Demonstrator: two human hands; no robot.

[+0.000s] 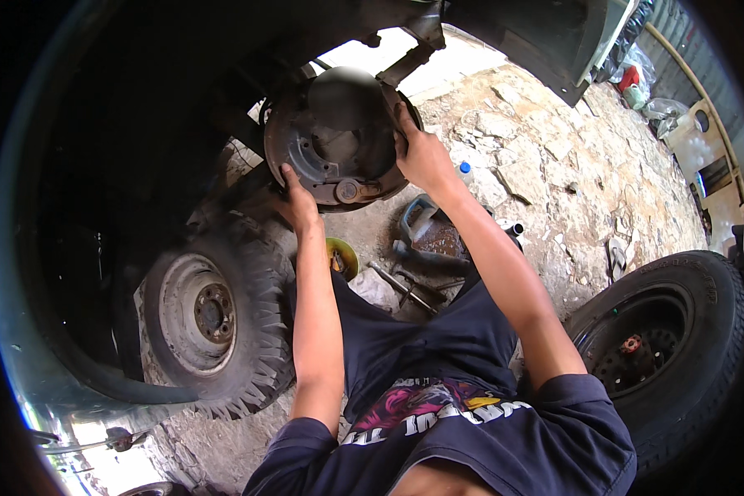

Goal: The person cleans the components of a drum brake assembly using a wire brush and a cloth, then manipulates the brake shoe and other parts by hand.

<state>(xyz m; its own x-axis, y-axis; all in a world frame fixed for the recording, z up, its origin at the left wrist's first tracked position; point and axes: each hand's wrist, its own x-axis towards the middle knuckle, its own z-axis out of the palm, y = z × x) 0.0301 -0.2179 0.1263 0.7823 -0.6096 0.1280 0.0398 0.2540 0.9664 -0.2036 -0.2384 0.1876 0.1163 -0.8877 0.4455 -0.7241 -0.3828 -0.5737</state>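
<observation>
A round, dark metal brake backing plate (285,151) is held up under the vehicle's wheel arch, its face with several holes and a round fitting low on it toward me. My left hand (302,203) grips its lower left rim, thumb on the near face and the other fingers mostly out of sight behind. On the upper right, my right hand (426,157) is closed round the edge, thumb and a finger showing. A blurred grey round patch hides the plate's upper middle. Whether the plate touches the axle behind it cannot be made out.
A knobbly tyre on a pale rim (174,312) stands at left, another wheel (703,331) lies at right. Between lie a yellow-green bowl (354,263), a cut plastic jug (438,236), metal tools (405,289) and a blue-capped bottle (465,168). Dark bodywork (529,37) hangs overhead.
</observation>
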